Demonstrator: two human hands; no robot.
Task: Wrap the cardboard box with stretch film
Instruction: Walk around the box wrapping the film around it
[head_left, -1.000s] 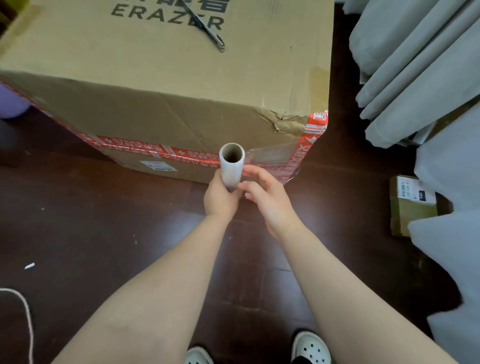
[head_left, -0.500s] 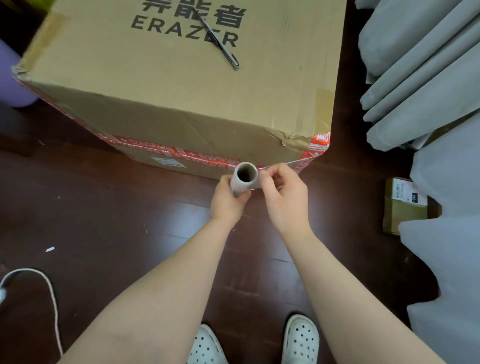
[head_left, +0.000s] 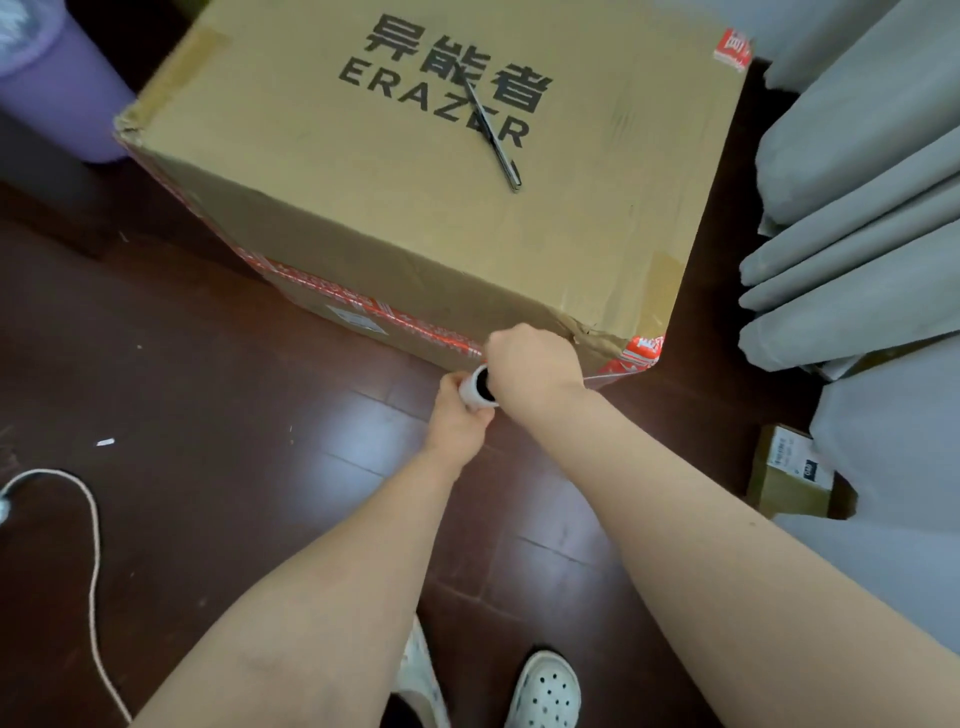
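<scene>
**Both hands on the stretch film roll, low at the box's near face**

Your left hand (head_left: 460, 421) is wrapped around the stretch film roll (head_left: 474, 391) from below and holds it roughly upright, with the open core end facing up. Your right hand (head_left: 530, 364) is clenched over the roll's top and far side, knuckles up. Its fingers are hidden, so you cannot tell whether they grasp the core or loose film. The roll sits just beside the cardboard box (head_left: 415, 208), near the red tape (head_left: 363, 304) on its lower front. A thin clear span of film (head_left: 618, 375) runs to the near right corner. A slim dark tool (head_left: 493, 137) lies on the box top. On the dark wood floor (head_left: 208, 493) are a purple bin (head_left: 57, 88), a white cord (head_left: 93, 545) and a small parcel (head_left: 789, 473). A grey curtain (head_left: 857, 208) hangs at right.
</scene>
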